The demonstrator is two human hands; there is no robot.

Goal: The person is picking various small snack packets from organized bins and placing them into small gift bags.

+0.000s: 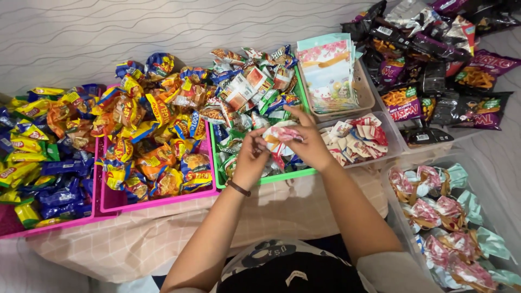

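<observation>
Bare forearms, a dark band on the left wrist, black-and-white printed top

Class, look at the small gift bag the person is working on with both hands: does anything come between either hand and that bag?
Nothing visible does. The left hand and right hand both grip the gift bag directly, holding it above the green tray of snack packets.

Pale checked cloth over bed, pink trays, green tray, clear tubs resting on it.
</observation>
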